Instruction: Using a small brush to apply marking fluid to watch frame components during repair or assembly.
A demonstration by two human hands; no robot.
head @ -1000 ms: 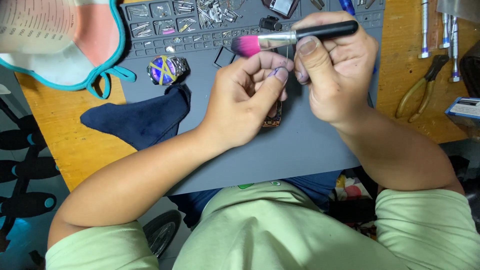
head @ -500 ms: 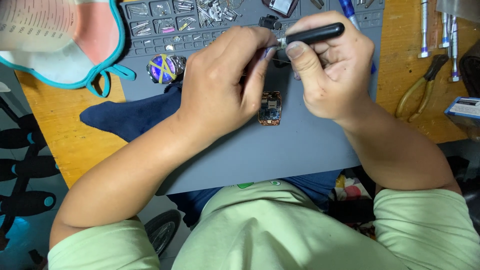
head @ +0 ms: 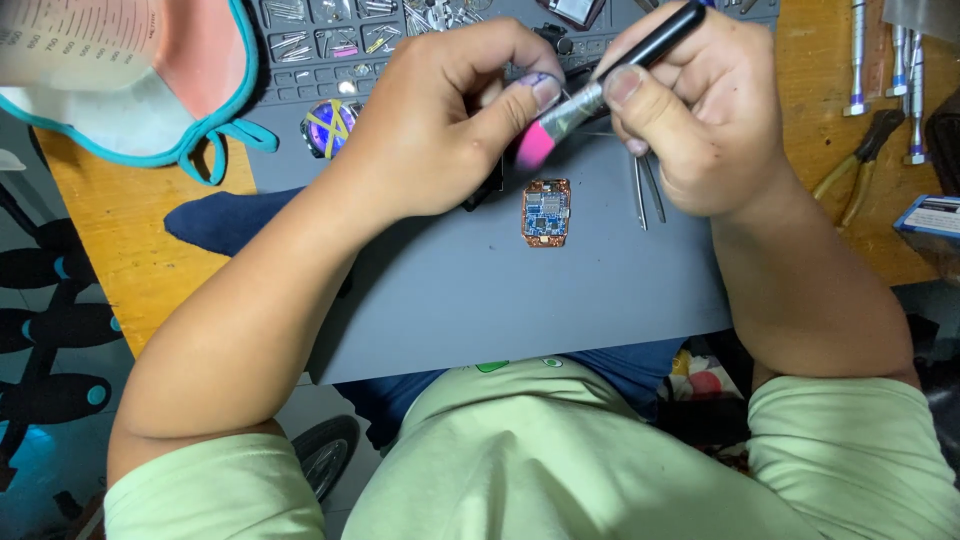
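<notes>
Two hands meet above the grey mat [head: 480, 300]: right hand [head: 700, 110] clamped pen-fashion on a brush [head: 590, 95], left hand [head: 450, 120] pinching its pink bristles, apparently to shape them, with the bare circuit board [head: 546, 212] flat just below.

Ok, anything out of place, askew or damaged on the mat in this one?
Nothing looks damaged or spilled. The small circuit board lies bare and flat on the grey mat, apart from both hands. The right hand holds a pink-tipped brush whose bristles the left hand touches. Tweezers lie beside the board.
</notes>
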